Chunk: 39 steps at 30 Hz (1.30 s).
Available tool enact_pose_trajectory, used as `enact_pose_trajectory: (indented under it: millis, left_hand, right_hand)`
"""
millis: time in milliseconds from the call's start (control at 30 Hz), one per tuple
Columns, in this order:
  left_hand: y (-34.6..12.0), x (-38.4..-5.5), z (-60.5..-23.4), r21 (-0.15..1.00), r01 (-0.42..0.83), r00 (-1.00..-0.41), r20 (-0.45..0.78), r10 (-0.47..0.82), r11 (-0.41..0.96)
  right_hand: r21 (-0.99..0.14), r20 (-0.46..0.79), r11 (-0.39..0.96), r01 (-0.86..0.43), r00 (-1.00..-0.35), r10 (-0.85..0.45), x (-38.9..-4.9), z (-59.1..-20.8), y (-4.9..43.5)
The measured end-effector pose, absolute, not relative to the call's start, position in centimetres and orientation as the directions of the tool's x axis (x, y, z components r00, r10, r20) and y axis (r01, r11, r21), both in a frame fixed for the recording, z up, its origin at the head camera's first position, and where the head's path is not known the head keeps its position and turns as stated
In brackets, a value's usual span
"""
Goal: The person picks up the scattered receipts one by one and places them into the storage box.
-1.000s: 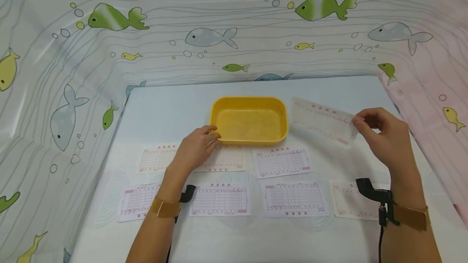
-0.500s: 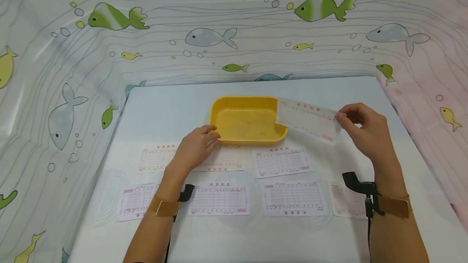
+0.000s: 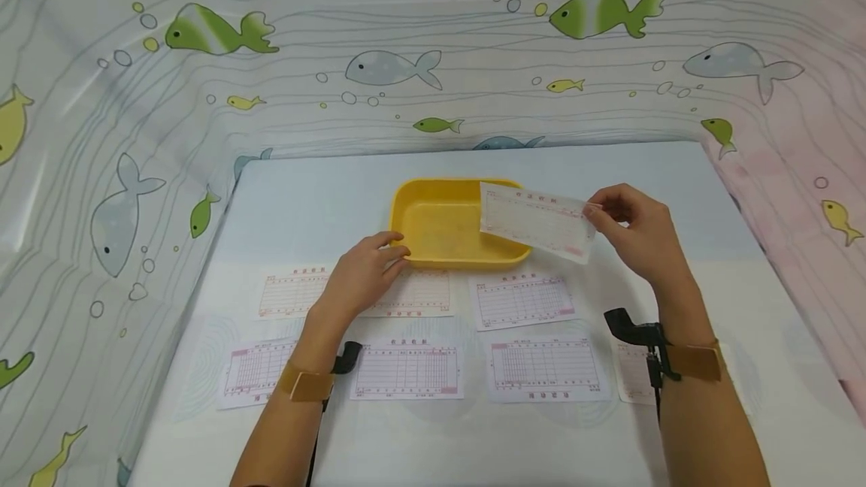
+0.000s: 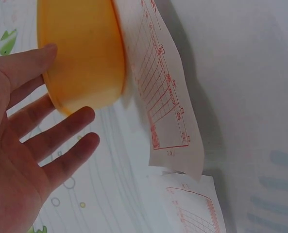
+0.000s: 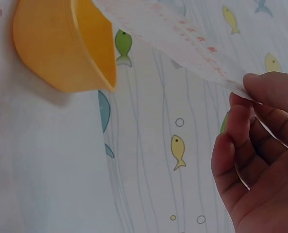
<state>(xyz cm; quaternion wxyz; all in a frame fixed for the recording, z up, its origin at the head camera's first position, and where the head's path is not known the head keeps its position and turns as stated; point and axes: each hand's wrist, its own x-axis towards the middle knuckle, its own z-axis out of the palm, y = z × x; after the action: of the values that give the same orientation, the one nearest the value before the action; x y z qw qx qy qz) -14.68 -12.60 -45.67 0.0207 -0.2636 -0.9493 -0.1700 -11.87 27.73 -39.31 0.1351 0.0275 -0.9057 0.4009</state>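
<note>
My right hand (image 3: 632,231) pinches a thin, translucent receipt slip (image 3: 534,220) with red print by its right corner, between thumb and fingertips. The slip is raised and slants over the right part of a yellow plastic tray (image 3: 433,250). In the right wrist view the slip (image 5: 168,36) stretches from the thumb towards the tray (image 5: 51,43). My left hand (image 3: 358,273) holds the tray's left front rim. The left wrist view shows the thumb on the outside of the tray (image 4: 85,58), other fingers behind the wall, and two fingers of the hand (image 4: 27,145) spread free.
Several receipt slips lie in two rows before the tray, among them a purple-lined one (image 3: 524,303) and another (image 3: 406,370). One slip (image 3: 291,295) is partly under the left forearm. A fish-patterned sheet (image 3: 284,81) rises behind the white table (image 3: 304,194).
The right hand has carried the slip leftward, from beside the tray to over its right part. The left hand has stayed at the tray's rim.
</note>
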Motion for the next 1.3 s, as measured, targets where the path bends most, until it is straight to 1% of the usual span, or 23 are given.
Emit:
enact_pose_trajectory:
  millis: [200,367,567,667,933,1133,1300]
  left_hand:
    - [-12.7,-14.7,-45.5,0.315,0.518,-0.854,0.142,0.5,0.796]
    - [-12.7,-14.7,-45.7,0.314,0.516,-0.855,0.129,0.502,0.797]
    - [-12.8,-14.4,-45.9,0.32,0.496,-0.865,0.096,0.493,0.808]
    - [-12.9,-14.4,-46.0,0.316,0.498,-0.864,0.103,0.493,0.807]
    - [-12.7,-14.8,-45.8,0.301,0.531,-0.846,0.139,0.515,0.792]
    - [-12.8,-14.6,-45.9,0.299,0.521,-0.852,0.125,0.509,0.799]
    - [-13.0,-14.5,-45.8,0.296,0.515,-0.855,0.122,0.503,0.804]
  right_hand:
    - [-0.73,0.266,0.659,-0.18,-0.964,0.031,-12.7,-39.2,26.7]
    - [-0.741,0.241,0.648,-0.177,-0.97,0.01,-13.1,-39.3,25.8]
    - [-0.746,0.192,0.643,-0.172,-0.981,-0.04,-13.7,-40.5,24.9]
    - [-0.751,0.196,0.634,-0.186,-0.979,-0.056,-14.0,-40.9,24.6]
    - [-0.766,0.196,0.613,-0.193,-0.979,-0.064,-14.8,-41.0,24.2]
    - [-0.79,0.167,0.588,-0.175,-0.984,-0.068,-15.2,-41.6,23.5]
    - [-0.791,0.162,0.583,-0.186,-0.982,-0.093,-15.8,-42.1,22.4]
